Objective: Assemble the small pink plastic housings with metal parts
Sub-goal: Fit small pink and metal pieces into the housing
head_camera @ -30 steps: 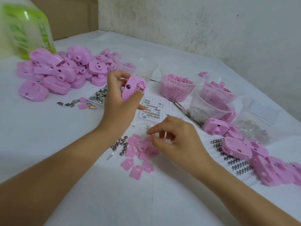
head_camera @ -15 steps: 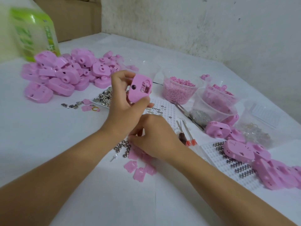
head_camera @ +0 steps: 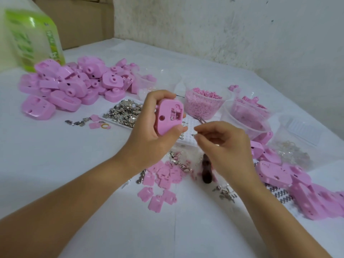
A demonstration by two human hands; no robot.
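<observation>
While the left hand (head_camera: pixel 149 135) grips a pink housing (head_camera: pixel 168 118), the right hand (head_camera: pixel 225 146) curls close; holding anything, I cannot tell. Careful fitting comes next, I think.

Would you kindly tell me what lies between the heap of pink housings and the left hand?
A tray of silver metal pieces, seen in the head view, between heap and left hand.

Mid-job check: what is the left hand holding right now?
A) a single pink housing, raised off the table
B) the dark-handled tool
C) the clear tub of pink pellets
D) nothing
A: the left hand has its fingers and thumb round one pink housing held up above the table, while the tub of pellets and the dark-handled tool sit on the table.
</observation>
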